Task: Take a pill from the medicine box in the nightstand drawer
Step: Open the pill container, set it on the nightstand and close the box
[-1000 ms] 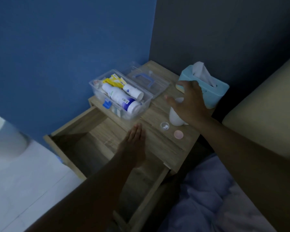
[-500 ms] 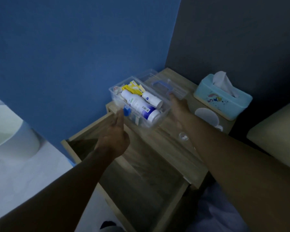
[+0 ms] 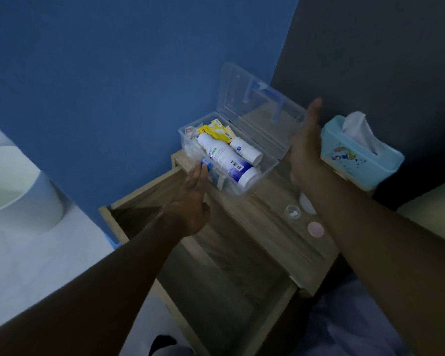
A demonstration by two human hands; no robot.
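The clear medicine box (image 3: 266,167) stands on the nightstand top (image 3: 262,227), with white bottles (image 3: 224,160) and a yellow packet (image 3: 216,131) inside. Its clear lid (image 3: 254,119) with a blue handle stands half raised. My right hand (image 3: 306,150) is flat against the lid's right edge, fingers straight. My left hand (image 3: 190,199) reaches the box's near-left end, fingertips touching the blue latch (image 3: 206,166). A small clear cup (image 3: 292,213) with white pills sits on the top, to the right of the box.
The drawer (image 3: 231,268) below is pulled out and looks bare inside. A pink round cap (image 3: 315,229) lies by the pill cup. A white cup (image 3: 306,204) is half hidden by my right arm. A light-blue tissue box (image 3: 360,158) stands at the back right.
My right hand left the white cup and went to the box lid, which rose from lying flat to half upright. My left hand moved from over the drawer to the box's latch.
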